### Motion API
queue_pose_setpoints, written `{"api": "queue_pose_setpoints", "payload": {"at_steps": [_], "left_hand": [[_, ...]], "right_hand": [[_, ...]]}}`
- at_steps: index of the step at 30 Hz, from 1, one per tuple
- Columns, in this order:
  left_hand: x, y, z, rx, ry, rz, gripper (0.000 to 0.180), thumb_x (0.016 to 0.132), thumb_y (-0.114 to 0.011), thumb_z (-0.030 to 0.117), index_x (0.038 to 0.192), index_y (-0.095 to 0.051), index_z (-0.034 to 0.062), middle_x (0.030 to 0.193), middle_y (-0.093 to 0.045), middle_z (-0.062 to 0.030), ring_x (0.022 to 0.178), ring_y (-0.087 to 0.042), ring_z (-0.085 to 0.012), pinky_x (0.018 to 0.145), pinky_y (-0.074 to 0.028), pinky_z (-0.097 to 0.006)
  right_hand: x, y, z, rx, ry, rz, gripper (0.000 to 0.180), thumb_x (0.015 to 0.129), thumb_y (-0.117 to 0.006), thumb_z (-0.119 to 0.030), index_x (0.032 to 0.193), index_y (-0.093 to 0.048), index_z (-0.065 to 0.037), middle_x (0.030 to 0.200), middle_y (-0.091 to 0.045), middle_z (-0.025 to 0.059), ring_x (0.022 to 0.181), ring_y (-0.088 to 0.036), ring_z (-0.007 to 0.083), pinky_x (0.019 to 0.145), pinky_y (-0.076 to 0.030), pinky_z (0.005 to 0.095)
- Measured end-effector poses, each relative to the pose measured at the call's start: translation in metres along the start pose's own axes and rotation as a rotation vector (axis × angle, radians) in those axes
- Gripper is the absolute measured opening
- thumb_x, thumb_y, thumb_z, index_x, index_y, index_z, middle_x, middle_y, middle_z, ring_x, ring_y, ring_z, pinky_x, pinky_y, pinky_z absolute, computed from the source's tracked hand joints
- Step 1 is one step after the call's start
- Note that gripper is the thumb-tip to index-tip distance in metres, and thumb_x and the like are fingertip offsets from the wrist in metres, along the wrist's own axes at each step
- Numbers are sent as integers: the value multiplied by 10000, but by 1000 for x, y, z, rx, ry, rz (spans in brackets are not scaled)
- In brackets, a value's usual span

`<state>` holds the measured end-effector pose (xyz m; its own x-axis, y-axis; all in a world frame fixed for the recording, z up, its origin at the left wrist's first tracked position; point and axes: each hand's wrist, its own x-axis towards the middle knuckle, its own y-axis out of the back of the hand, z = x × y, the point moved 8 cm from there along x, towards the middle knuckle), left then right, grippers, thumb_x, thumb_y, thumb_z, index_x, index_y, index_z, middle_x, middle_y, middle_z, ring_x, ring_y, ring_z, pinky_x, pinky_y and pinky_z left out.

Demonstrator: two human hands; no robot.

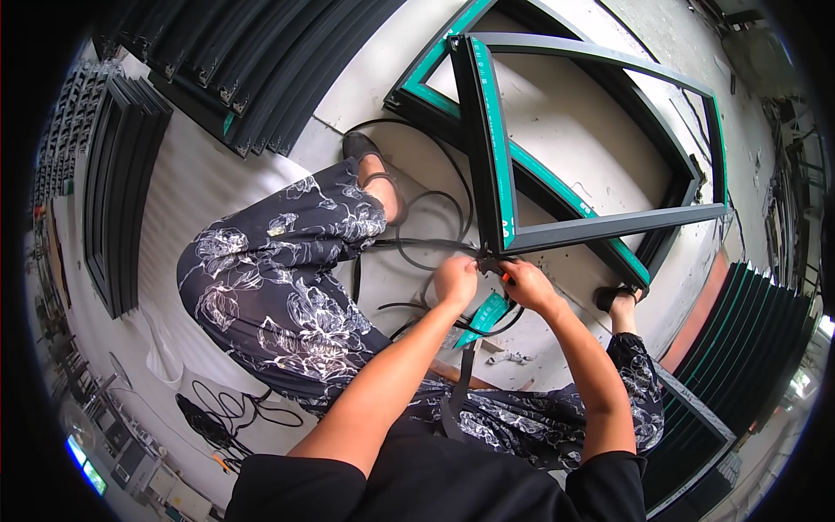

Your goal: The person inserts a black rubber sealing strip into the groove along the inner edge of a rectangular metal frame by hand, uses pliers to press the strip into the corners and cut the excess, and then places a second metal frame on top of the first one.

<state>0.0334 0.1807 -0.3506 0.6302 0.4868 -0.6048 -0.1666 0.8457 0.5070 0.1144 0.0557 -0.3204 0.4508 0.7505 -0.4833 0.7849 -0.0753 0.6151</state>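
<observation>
In front of me, a dark grey rectangular frame (557, 228) with green protective film leans across a second film-covered frame (626, 259). Both my hands meet at its near lower corner. My left hand (457, 280) is closed, its fingertips pinching a dark strip end right under the corner. Close beside it, my right hand (529, 285) is closed around a small tool with an orange part (507, 278); its working end is hidden by fingers and shadow. Long black rubber strip (442, 198) loops over the floor around the hands. A loose piece of green film (484, 318) lies just below them.
Dark profiles (252, 65) are stacked at the far left, with more frames (122, 191) beyond. Green-filmed frames (739, 348) stand at the right. Black cord (230, 409) lies tangled at lower left. My legs spread to both sides, a foot (383, 187) near the strip coils.
</observation>
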Motion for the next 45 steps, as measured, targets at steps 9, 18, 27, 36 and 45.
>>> {"api": "queue_pose_setpoints", "payload": {"at_steps": [9,18,27,36,45], "left_hand": [[1,-1,-2,16,-26,8,160,789,-563,182,831,-651,55,843,-625,-144,798,-596,-312,697,-461,-372],[-5,1,12,26,-113,19,153,785,-563,168,853,-653,65,871,-617,-135,817,-589,-312,722,-465,-377],[-9,9,24,135,-147,66,152,770,-564,156,846,-654,61,859,-624,-131,803,-594,-317,710,-473,-390],[-12,13,33,114,-219,159,108,738,-590,133,780,-652,55,783,-610,-129,740,-584,-320,650,-465,-407],[-12,13,34,184,-268,162,109,715,-576,103,772,-648,43,779,-608,-139,741,-582,-326,659,-464,-411]], "right_hand": [[2,3,-2,-123,-40,-15,179,704,-550,-45,878,-583,-70,814,-607,119,837,-566,315,762,-445,397],[-7,6,-2,-93,-53,35,241,733,-590,-105,973,-582,-84,863,-592,119,880,-553,301,783,-447,391],[-6,8,-6,-160,-24,54,242,734,-592,-103,975,-584,-81,833,-587,122,845,-558,312,757,-454,402],[-13,8,-6,1,-50,113,283,705,-633,-116,980,-582,-74,813,-582,123,827,-561,313,749,-450,396],[-6,8,-8,-130,-53,27,207,718,-619,-143,909,-583,-70,799,-588,119,812,-570,304,743,-454,395]]}}
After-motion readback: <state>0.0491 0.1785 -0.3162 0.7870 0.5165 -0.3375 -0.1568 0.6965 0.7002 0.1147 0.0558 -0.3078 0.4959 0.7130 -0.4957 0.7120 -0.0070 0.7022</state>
